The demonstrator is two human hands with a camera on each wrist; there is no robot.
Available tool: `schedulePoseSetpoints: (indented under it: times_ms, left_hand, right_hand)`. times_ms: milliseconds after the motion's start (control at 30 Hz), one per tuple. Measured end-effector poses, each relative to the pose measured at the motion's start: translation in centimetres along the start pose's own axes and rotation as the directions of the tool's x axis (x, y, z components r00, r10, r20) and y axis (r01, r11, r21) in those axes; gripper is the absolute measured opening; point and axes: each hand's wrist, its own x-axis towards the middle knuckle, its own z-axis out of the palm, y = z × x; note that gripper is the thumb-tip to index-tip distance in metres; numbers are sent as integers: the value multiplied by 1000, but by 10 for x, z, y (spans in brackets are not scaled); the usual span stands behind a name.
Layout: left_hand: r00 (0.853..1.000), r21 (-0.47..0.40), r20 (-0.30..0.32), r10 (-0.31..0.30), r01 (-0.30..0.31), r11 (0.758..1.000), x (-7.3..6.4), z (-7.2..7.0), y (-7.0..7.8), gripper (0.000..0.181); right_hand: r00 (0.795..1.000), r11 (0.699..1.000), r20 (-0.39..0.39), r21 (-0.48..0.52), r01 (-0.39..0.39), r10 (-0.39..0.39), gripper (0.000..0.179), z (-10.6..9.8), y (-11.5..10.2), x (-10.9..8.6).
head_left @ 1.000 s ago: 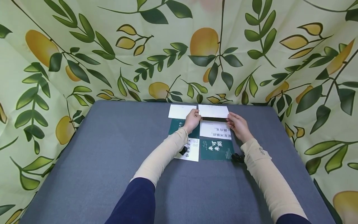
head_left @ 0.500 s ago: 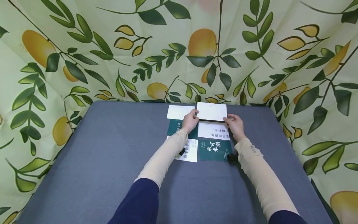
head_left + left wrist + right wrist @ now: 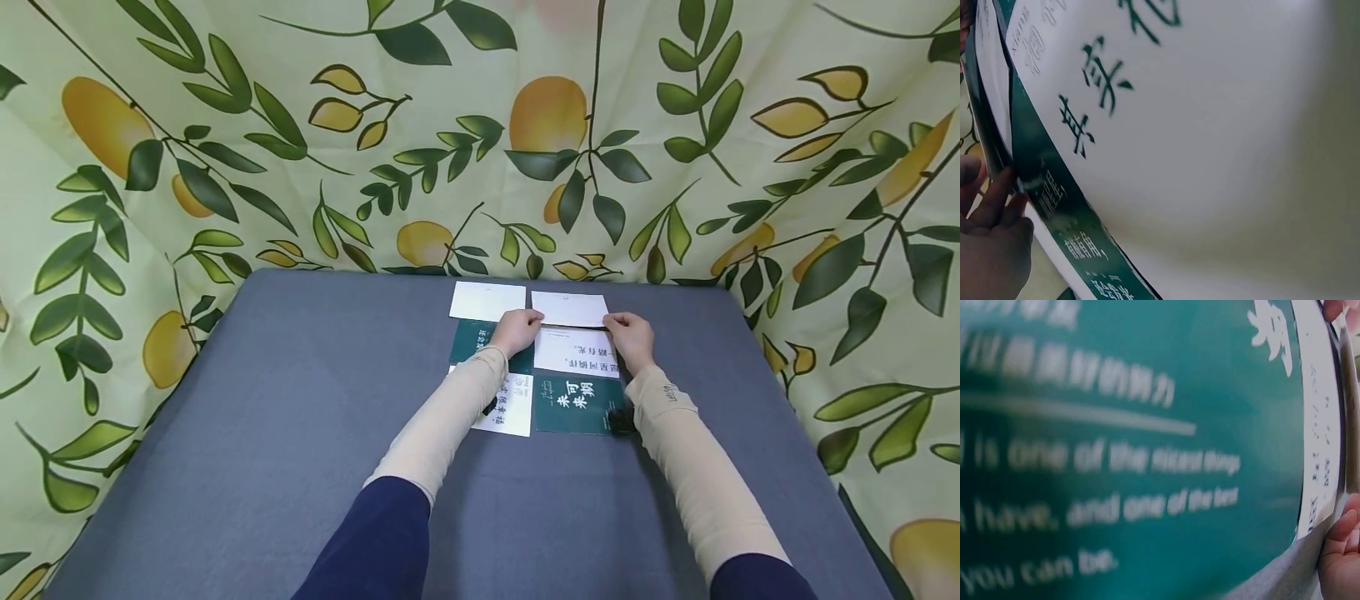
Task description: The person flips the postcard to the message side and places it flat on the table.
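Observation:
A blank-looking white card (image 3: pixel 570 309) lies at the far end of the right column of cards. My left hand (image 3: pixel 517 332) pinches its near left corner, and my right hand (image 3: pixel 632 340) pinches the near right one. A dark strip shows under its near edge, just before a white card with dark lettering (image 3: pixel 573 350). Nearest me in that column is a green card with white characters (image 3: pixel 576 406). Beneath my left wrist, a lettered white card (image 3: pixel 510 406) and a green card (image 3: pixel 472 337) are partly covered. In the left wrist view, fingers (image 3: pixel 997 200) meet the cards' edge.
Another blank-looking white card (image 3: pixel 487 300) lies at the far end of the left column. The grey-blue cloth-covered table (image 3: pixel 285 417) spreads around the cards. Behind its far edge hangs a curtain (image 3: pixel 450 167) printed with leaves and fruit.
The far right white card, earlier held raised with its near edge up, has been lowered toward the table between both hands. My right hand has shifted slightly left along with it.

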Motion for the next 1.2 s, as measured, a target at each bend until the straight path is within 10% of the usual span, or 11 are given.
schedulePoseSetpoints:
  times_ms: [367,1200]
  left_hand:
    - [998,12,59,-10,9,1000,0,-1,4,39]
    - [995,77,98,-10,2,997,-2,6,8,35]
  right_hand:
    - [984,994,179,-113,7,14,42,-3,1,4]
    - [987,982,157,-178,57,-29,48,1,-5,-9]
